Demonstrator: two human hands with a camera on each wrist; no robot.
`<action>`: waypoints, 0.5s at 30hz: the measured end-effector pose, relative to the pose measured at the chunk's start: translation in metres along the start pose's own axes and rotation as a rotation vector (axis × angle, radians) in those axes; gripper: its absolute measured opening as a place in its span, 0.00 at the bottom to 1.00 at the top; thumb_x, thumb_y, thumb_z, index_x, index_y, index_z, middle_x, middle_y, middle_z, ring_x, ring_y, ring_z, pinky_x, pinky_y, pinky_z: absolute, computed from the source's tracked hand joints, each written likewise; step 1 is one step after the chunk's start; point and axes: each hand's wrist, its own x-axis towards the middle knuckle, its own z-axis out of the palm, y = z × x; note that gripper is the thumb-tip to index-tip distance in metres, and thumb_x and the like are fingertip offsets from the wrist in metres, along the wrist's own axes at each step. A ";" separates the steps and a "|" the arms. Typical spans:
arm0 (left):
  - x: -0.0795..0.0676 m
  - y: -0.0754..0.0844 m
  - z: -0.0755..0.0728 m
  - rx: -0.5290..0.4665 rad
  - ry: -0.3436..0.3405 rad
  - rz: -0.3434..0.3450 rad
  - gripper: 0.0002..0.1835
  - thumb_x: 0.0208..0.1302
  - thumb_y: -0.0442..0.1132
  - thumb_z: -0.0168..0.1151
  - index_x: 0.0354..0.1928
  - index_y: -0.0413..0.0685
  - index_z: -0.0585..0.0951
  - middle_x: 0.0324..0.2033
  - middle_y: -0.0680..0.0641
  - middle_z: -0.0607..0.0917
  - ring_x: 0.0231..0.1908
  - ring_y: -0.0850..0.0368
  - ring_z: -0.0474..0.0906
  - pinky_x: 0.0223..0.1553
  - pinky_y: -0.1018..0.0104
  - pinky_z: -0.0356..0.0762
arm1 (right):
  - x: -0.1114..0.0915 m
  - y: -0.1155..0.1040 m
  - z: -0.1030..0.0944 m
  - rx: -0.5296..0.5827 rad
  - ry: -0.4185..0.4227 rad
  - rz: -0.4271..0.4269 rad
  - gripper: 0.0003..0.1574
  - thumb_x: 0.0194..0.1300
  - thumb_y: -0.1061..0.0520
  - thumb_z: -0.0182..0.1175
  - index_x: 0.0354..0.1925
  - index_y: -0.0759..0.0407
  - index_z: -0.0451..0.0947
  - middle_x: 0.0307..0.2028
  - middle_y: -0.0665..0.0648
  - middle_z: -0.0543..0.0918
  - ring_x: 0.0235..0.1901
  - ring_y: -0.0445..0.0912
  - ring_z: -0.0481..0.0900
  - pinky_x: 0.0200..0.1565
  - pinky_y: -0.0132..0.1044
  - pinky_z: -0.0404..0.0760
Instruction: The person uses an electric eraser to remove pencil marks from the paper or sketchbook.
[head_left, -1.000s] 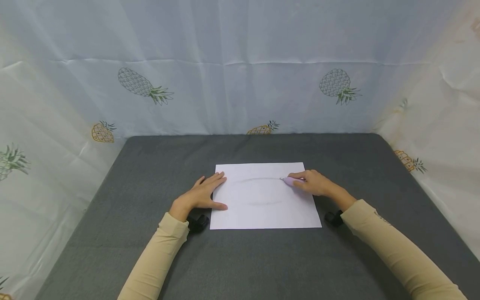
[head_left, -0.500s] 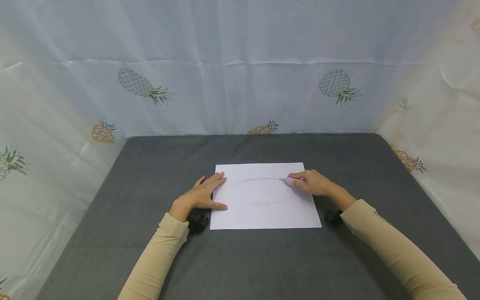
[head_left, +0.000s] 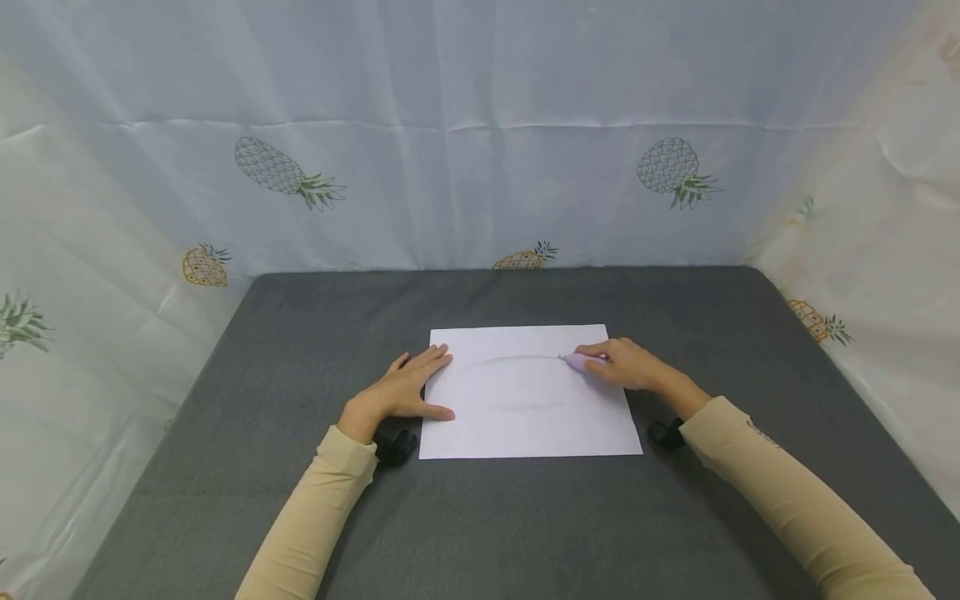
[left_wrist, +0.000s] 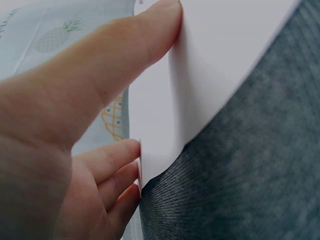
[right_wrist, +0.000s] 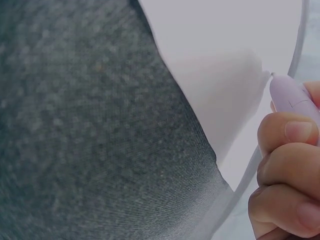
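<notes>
A white sheet of paper [head_left: 532, 429] lies on the dark grey table, with two faint curved lines across it. My left hand [head_left: 401, 390] rests on its left edge, fingers spread; the left wrist view shows the thumb [left_wrist: 145, 37] on the paper. At the upper right of the sheet, my right hand [head_left: 633, 364] grips a stubby lavender tool [head_left: 581, 362] with a small pointed tip. That tip is at the right end of the upper line. In the right wrist view, curled fingers [right_wrist: 287, 167] wrap the tool and hide most of its body.
Grey cloth covers the table [head_left: 480, 533], which extends around the sheet on all sides. A pale curtain with pineapple prints [head_left: 480, 192] hangs behind the table and along both sides. Black wrist devices [head_left: 397, 448] sit under both wrists.
</notes>
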 end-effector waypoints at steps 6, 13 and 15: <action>0.000 -0.001 0.000 0.001 -0.003 -0.001 0.53 0.52 0.58 0.70 0.74 0.44 0.56 0.77 0.44 0.52 0.77 0.45 0.47 0.75 0.36 0.37 | 0.001 -0.001 0.000 0.004 -0.011 0.016 0.25 0.71 0.55 0.52 0.62 0.66 0.72 0.57 0.72 0.78 0.22 0.42 0.60 0.26 0.32 0.62; 0.000 -0.001 0.000 -0.001 -0.001 0.001 0.53 0.52 0.58 0.70 0.74 0.44 0.56 0.77 0.44 0.52 0.77 0.45 0.47 0.75 0.36 0.37 | 0.001 0.000 0.000 0.010 -0.013 0.015 0.26 0.71 0.55 0.51 0.62 0.66 0.72 0.51 0.73 0.81 0.20 0.41 0.58 0.24 0.33 0.62; 0.000 0.000 -0.001 -0.002 -0.002 0.000 0.53 0.52 0.58 0.70 0.74 0.44 0.56 0.77 0.44 0.52 0.77 0.45 0.47 0.75 0.36 0.37 | 0.002 0.000 -0.001 0.004 -0.018 0.015 0.26 0.71 0.55 0.51 0.62 0.66 0.72 0.55 0.72 0.79 0.22 0.42 0.62 0.26 0.32 0.64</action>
